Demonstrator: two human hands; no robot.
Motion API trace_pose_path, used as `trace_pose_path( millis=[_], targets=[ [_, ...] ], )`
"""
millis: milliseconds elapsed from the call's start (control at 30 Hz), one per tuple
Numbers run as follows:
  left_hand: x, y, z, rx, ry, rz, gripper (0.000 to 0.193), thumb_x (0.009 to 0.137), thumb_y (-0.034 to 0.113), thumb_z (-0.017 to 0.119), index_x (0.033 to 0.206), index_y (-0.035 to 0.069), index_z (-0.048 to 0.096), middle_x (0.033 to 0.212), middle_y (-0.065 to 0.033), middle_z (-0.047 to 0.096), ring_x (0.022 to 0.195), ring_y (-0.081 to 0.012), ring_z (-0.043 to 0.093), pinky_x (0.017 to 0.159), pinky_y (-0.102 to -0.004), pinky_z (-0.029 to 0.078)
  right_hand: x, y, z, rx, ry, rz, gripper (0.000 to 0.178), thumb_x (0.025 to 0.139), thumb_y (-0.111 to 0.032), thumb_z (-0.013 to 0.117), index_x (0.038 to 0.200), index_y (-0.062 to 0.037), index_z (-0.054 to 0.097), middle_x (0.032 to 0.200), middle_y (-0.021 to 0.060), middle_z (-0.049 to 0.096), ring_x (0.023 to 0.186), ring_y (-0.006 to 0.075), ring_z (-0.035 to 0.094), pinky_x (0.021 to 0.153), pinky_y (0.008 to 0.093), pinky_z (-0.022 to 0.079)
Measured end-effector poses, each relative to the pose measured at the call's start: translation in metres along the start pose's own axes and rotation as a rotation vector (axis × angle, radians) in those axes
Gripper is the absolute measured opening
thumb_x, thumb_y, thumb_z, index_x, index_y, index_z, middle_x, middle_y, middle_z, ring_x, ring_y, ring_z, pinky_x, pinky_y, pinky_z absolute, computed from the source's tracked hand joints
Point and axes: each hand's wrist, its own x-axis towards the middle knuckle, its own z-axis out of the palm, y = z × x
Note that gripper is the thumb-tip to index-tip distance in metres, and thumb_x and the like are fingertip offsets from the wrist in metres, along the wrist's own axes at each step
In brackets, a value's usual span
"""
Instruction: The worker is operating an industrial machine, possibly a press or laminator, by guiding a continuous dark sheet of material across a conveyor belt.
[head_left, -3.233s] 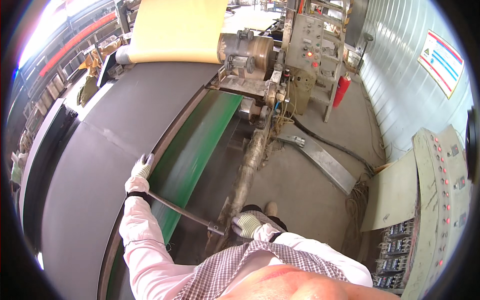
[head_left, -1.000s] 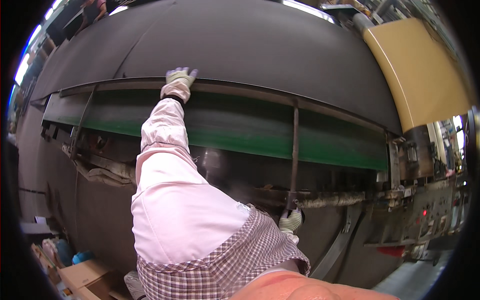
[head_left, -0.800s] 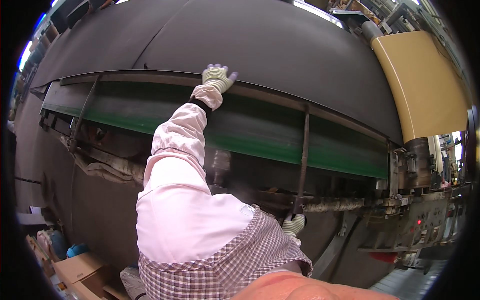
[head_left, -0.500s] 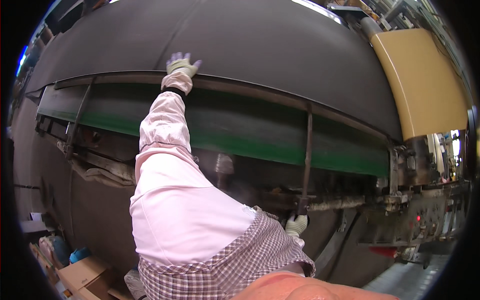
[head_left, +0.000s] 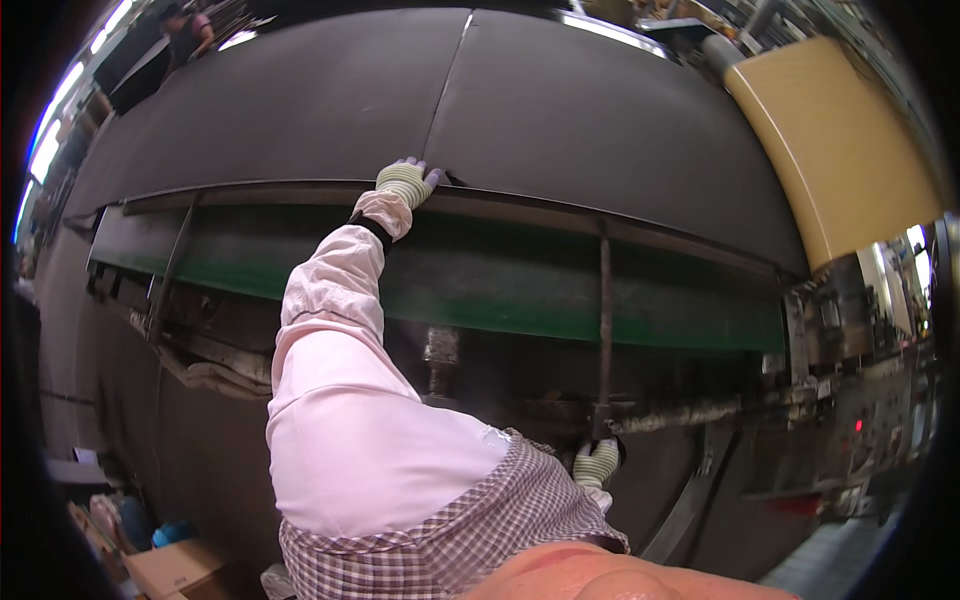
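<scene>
There are two gloved hands [head_left: 404, 185] [head_left: 597, 463], one seam [head_left: 447, 85], one green belt [head_left: 500, 313], one yellow sheet [head_left: 835, 150], one co-worker [head_left: 188, 38]

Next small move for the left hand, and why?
Probably slide the left hand slightly right and press down the small dark flap by its thumb: the flap seems to stick up at the near edge of the dark sheet, close to the seam, and the fingers already rest there, spread.
</scene>
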Motion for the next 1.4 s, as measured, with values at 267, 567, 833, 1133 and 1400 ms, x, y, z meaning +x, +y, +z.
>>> trace_pose_path(
  millis=[267, 567, 833, 1133, 1400],
  targets=[
    [-0.002, 0.119, -0.017, 0.040, -0.109, 0.148, 0.070, 0.093, 0.060, 0.030, 0.130, 0.004, 0.052, 0.137, -0.0169, 0.047, 0.127, -0.0304, 0.045, 0.106, -0.0382, 0.036, 0.001, -0.003, 0.003, 0.030, 0.157, -0.112, 0.033, 0.072, -0.020, 0.061, 0.097, 0.0007, 0.058, 0.091, 0.0245, 0.059, 0.084, 0.0430, 0.056, 0.074, 0.0509, 0.046],
    [-0.005, 0.246, -0.026, -0.053, -0.183, 0.346, 0.075, 0.084, 0.069, 0.042, 0.103, 0.002, 0.068, 0.107, -0.0196, 0.065, 0.106, -0.0343, 0.060, 0.091, -0.0425, 0.047, 0.003, -0.017, -0.019, 0.091, 0.071, -0.081, 0.031, 0.074, -0.019, 0.059, 0.097, 0.0027, 0.059, 0.090, 0.0248, 0.059, 0.079, 0.0427, 0.057, 0.070, 0.0505, 0.046],
    [0.010, 0.302, -0.004, -0.562, -0.251, 0.552, 0.078, 0.085, 0.066, 0.047, 0.139, 0.009, 0.043, 0.142, -0.0152, 0.042, 0.134, -0.0309, 0.035, 0.111, -0.0397, 0.028, 0.005, -0.015, -0.017, 0.091, 0.030, -0.048, 0.033, 0.074, -0.020, 0.062, 0.099, 0.0007, 0.060, 0.093, 0.0233, 0.062, 0.084, 0.0425, 0.058, 0.075, 0.0486, 0.047],
    [0.023, 0.072, 0.003, -0.186, 0.227, -0.014, 0.064, 0.090, 0.060, 0.042, 0.136, 0.015, 0.047, 0.140, -0.0141, 0.044, 0.131, -0.0326, 0.037, 0.109, -0.0447, 0.030, 0.003, -0.010, -0.011, 0.069, 0.121, -0.076, 0.027, 0.073, -0.023, 0.064, 0.088, -0.0011, 0.059, 0.087, 0.0222, 0.060, 0.077, 0.0401, 0.058, 0.069, 0.0488, 0.048],
    [0.000, -0.056, 0.016, 0.005, 0.182, -0.160, 0.060, 0.090, 0.062, 0.037, 0.125, 0.018, 0.057, 0.128, -0.0110, 0.055, 0.116, -0.0334, 0.052, 0.099, -0.0440, 0.041, 0.002, -0.013, -0.009, 0.090, 0.162, -0.044, 0.028, 0.071, -0.022, 0.065, 0.089, -0.0021, 0.057, 0.085, 0.0214, 0.059, 0.078, 0.0398, 0.057, 0.069, 0.0493, 0.048]
  ],
)
